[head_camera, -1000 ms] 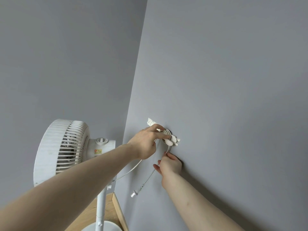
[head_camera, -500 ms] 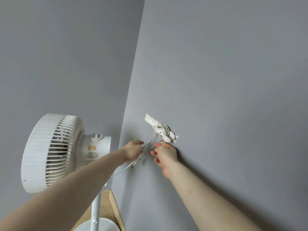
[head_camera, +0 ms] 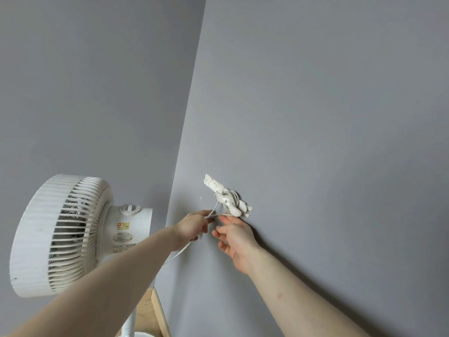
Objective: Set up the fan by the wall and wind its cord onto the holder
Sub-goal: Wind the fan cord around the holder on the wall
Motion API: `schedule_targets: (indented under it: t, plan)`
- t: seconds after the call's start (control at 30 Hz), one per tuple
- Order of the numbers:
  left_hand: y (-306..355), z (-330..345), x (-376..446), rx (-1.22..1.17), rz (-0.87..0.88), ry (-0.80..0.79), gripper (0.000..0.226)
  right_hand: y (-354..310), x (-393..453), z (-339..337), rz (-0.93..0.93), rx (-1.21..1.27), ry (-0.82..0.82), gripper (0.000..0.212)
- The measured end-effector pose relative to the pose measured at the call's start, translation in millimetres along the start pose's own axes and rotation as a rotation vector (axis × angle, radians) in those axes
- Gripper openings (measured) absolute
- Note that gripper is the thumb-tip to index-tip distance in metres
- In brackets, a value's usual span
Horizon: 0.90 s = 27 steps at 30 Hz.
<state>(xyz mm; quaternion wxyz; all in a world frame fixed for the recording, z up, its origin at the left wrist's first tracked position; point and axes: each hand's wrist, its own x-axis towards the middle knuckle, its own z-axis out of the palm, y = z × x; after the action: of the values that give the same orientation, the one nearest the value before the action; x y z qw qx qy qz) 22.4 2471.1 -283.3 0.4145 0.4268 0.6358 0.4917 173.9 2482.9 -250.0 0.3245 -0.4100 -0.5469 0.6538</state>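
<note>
A white pedestal fan (head_camera: 60, 234) stands at the left, close to the room corner. On the grey wall (head_camera: 315, 117) a white cord holder (head_camera: 229, 200) carries several turns of the fan's white cord (head_camera: 232, 198). My left hand (head_camera: 192, 227) grips the loose cord just below and left of the holder; the cord (head_camera: 178, 252) runs on under my wrist toward the fan. My right hand (head_camera: 234, 237) sits right under the holder with fingers relaxed and spread, holding nothing. The cord's plug end is hidden in my left hand.
The fan's white pole (head_camera: 130, 319) and round base (head_camera: 143, 334) stand on a wooden floor (head_camera: 145, 310) with a pale skirting board (head_camera: 160, 312) along the wall. Both grey walls meet in a corner just behind the fan.
My left hand dropped from the holder to the cord below it and took the loose end. My right hand let go of the cord and opened under the holder.
</note>
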Motion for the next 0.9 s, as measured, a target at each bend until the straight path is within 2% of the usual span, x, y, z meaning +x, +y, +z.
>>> schedule_targets:
  t: [0.17, 0.23, 0.37, 0.47, 0.53, 0.7, 0.9]
  plan:
    - [17.4, -8.1, 0.3, -0.070, 0.059, 0.093, 0.066, -2.6, -19.0, -7.8, -0.069, -0.249, 0.024, 0.063]
    - [26.0, -13.5, 1.2, -0.118, 0.079, 0.142, 0.065, -5.4, -32.8, -13.8, -0.143, -0.422, 0.011, 0.057]
    - [48.0, -23.4, -4.9, -0.166, 0.135, 0.187, 0.062, -16.5, -51.2, -25.5, -0.530, -0.783, 0.168, 0.039]
    - [61.4, -26.6, -8.3, -0.159, 0.172, 0.202, 0.060, -30.4, -55.4, -28.7, -0.740, -0.944, 0.224, 0.044]
    - [68.4, -27.5, -9.0, -0.148, 0.193, 0.213, 0.059, -37.0, -55.0, -30.1, -0.744, -1.086, 0.200, 0.053]
    - [90.4, -29.7, -11.2, -0.079, 0.245, 0.226, 0.055, -35.2, -55.7, -30.1, -0.587, -1.298, 0.126, 0.063]
    - [115.9, -26.3, -27.1, 0.106, 0.342, 0.207, 0.060, -34.9, -54.9, -32.7, -0.581, -1.278, 0.099, 0.068]
